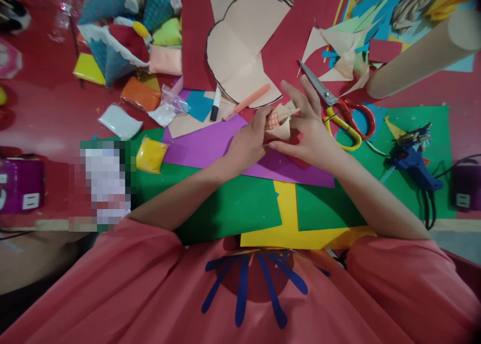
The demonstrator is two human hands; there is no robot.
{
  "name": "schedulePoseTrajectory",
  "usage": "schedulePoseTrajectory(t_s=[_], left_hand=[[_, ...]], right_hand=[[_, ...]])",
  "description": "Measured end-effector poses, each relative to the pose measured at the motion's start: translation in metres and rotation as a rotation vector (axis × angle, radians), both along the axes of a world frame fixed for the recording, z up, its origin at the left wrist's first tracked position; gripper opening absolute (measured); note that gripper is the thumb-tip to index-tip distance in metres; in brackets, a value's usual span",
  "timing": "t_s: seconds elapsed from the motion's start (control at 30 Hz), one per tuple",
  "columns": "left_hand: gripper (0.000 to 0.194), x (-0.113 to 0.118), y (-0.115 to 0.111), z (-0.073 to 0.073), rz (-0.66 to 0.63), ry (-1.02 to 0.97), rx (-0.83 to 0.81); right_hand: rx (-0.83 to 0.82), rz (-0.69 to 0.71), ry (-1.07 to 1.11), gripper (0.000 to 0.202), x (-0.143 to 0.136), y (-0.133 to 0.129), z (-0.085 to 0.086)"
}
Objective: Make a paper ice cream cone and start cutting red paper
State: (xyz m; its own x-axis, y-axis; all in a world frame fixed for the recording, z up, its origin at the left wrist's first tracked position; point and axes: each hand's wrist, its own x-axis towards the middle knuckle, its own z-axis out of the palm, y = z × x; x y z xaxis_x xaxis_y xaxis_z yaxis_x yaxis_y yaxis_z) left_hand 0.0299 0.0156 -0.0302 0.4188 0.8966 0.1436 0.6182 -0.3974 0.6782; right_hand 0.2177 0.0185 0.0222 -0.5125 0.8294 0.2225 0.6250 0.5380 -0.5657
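Between my hands is a small beige paper cone (280,126) with an orange criss-cross grid drawn on one side. My left hand (250,141) grips it from the left, fingers closed round its edge. At its right side is my right hand (313,133), with fingers spread and the thumb stretched out below the cone; whether it touches the paper is hard to see. Just beyond lie an orange pen (248,101) and a large beige paper shape with a black marker outline (236,48). Scissors (330,101) with red and yellow handles rest right of my right hand.
Purple card (210,143) and green card (225,198) lie under my forearms. A blue glue gun (413,166) and a beige paper tube (421,58) are at right. Decorated blue cones (112,58) and clay packets (152,155) sit at left. A black-capped marker (215,103) lies ahead.
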Motion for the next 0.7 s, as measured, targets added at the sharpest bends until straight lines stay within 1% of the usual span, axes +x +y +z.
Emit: schedulePoseTrajectory(t_s=[0.13, 0.23, 0.3, 0.37, 0.47, 0.57, 0.7], left_hand=[[0.062, 0.003, 0.001, 0.004, 0.022, 0.023, -0.019], [0.061, 0.003, 0.002, 0.007, 0.027, 0.012, -0.071], [0.058, 0.002, 0.003, 0.006, 0.025, -0.016, -0.070], [0.058, 0.002, 0.003, 0.004, 0.018, -0.043, -0.038], [0.060, 0.001, 0.003, 0.001, 0.002, -0.053, 0.017], [0.060, -0.001, 0.003, -0.001, -0.043, -0.066, 0.092], [0.059, -0.003, 0.003, -0.002, -0.107, -0.082, 0.138]], right_hand=[[-0.022, 0.020, 0.047, 0.006, -0.001, 0.001, -0.002], [-0.061, 0.047, 0.085, 0.016, 0.000, 0.002, 0.002], [-0.098, 0.057, 0.111, 0.025, 0.002, 0.003, 0.004], [-0.144, 0.069, 0.143, 0.031, 0.004, 0.005, 0.005], [-0.226, 0.080, 0.200, 0.034, 0.007, 0.009, 0.004], [-0.303, 0.065, 0.252, 0.030, 0.008, 0.012, 0.006], [-0.381, -0.022, 0.357, 0.020, 0.007, 0.012, 0.011]])
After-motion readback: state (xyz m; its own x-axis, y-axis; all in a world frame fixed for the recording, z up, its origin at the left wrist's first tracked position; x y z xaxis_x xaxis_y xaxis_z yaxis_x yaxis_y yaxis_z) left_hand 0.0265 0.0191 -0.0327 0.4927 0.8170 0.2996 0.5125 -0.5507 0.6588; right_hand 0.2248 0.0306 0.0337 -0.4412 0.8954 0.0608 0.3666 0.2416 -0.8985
